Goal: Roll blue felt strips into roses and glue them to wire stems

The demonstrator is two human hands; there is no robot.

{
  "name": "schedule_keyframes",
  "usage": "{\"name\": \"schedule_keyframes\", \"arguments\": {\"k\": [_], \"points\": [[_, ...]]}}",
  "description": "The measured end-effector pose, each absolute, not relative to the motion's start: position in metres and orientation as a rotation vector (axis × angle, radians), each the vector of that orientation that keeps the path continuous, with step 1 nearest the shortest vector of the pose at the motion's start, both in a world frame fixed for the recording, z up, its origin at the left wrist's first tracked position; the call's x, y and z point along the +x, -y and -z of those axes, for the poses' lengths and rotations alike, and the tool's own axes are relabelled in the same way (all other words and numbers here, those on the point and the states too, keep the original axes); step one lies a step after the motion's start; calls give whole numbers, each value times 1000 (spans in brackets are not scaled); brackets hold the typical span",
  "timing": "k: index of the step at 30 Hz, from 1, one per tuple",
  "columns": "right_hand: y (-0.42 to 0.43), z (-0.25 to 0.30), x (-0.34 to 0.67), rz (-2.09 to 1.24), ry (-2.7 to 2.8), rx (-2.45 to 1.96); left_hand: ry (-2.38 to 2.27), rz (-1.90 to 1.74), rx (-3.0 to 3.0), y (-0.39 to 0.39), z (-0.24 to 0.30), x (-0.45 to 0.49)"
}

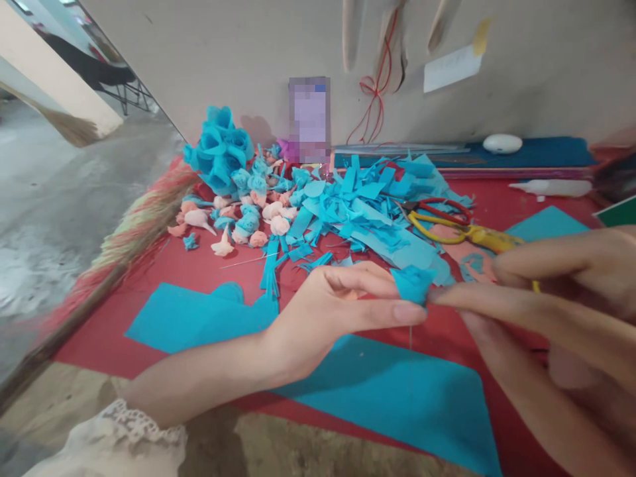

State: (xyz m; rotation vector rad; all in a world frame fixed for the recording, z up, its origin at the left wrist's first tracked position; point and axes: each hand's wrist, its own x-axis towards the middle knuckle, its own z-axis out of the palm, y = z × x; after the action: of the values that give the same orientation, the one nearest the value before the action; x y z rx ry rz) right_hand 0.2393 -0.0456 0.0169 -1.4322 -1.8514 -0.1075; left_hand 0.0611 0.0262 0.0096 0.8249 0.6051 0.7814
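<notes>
Tabletop (199, 273) bears blue scraps (358, 207) beyond left fingers (370, 314).

Over against the far wall (199, 59) I can see a blurred screen (311, 116) standing upright, with red string (375, 89) hanging to its right and a white note (452, 69) taped up farther right. Below that sits a white oval thing (503, 144). Off left, a wooden pole (94, 305) slants along the counter (89, 354); beyond, on grey floor (144, 142), are a straw broom (74, 129) and a dark chair (89, 63).
</notes>
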Motion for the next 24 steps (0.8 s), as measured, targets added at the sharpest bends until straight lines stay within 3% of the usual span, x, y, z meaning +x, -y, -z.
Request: {"name": "schedule_keyframes", "arguments": {"k": [14,24], "points": [[24,-34,216,-277,1800,-1259,-599,-765,702,-25,-10,60],[20,-43,211,-317,1861,-1188,-581,-760,643,-25,-12,63]]}}
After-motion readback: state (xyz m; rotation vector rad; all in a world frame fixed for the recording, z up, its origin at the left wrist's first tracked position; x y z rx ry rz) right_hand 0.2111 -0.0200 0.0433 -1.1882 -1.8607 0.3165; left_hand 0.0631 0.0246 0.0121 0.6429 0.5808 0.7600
